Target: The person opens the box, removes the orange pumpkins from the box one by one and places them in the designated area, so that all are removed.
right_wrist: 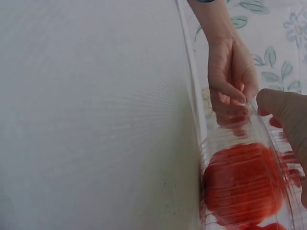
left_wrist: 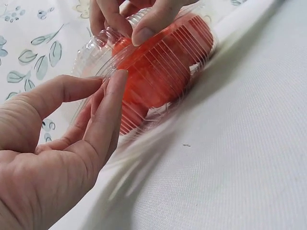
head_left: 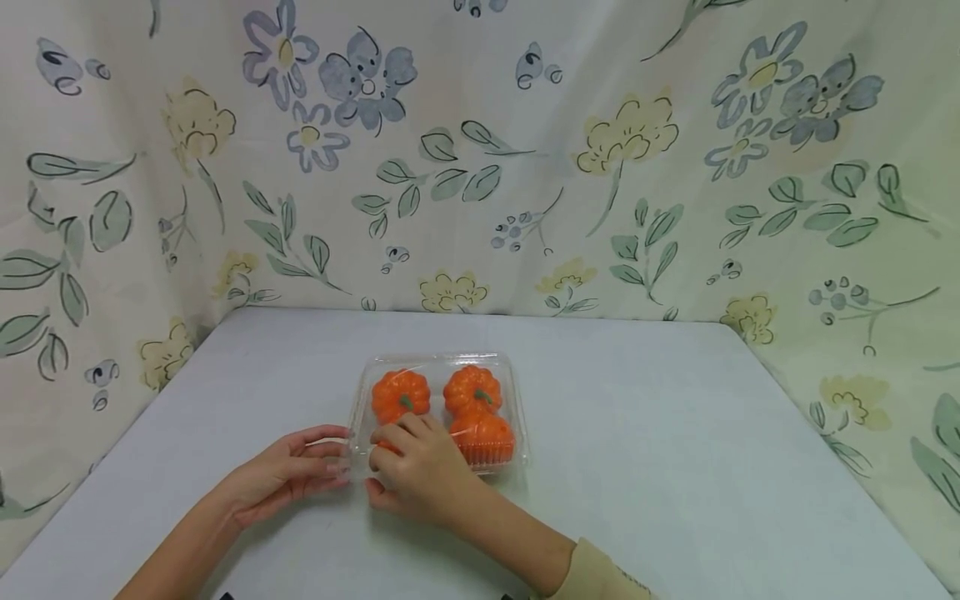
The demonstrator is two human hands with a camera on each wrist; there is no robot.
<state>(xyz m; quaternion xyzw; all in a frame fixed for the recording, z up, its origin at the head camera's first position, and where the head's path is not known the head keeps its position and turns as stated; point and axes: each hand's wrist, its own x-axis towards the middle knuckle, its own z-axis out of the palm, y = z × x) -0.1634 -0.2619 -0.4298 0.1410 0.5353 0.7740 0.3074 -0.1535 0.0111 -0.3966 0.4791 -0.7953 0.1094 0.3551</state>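
Note:
A clear plastic clamshell box (head_left: 522, 427) with ribbed sides holds several orange toy pumpkins (head_left: 474, 390) with green stems. My left hand (head_left: 288, 472) is at the box's left side; in the left wrist view its thumb and fingers pinch the rim near the corner. My right hand (head_left: 426, 468) reaches over the front left part of the box, covering most of one pumpkin. Its fingers bend over the top, and in the left wrist view its thumb (left_wrist: 146, 32) presses at the front rim, gripping the edge.
The box stands on a white table (head_left: 675, 450), left of its middle. Behind and at both sides hangs a pale curtain (head_left: 480, 242) printed with flowers and leaves. A beige sleeve (head_left: 600, 575) covers the right forearm.

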